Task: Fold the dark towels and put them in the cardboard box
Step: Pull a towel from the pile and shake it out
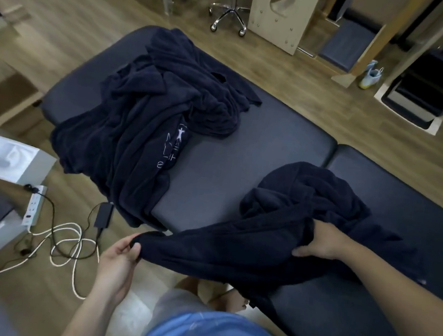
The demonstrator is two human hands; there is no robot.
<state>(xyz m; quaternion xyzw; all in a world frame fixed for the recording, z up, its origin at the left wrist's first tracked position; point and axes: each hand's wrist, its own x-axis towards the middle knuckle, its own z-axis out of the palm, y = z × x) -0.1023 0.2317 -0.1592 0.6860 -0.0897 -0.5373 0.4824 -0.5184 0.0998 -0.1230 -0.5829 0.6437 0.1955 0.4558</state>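
The left hand (123, 250) pinched a corner of the dark towel (235, 255) just off the near edge of the table (214, 183); the right hand (325, 243) clutched its bunched edge over the table. Limp and soft, it likely wanted holding by two corners. More towels (151, 105) lay heaped at the table's far end.

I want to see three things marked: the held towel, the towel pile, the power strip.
held towel (222, 252), head view, on its stretched middle part.
towel pile (140, 109), head view, on the middle of the heap.
power strip (34, 206), head view, on its white top face.
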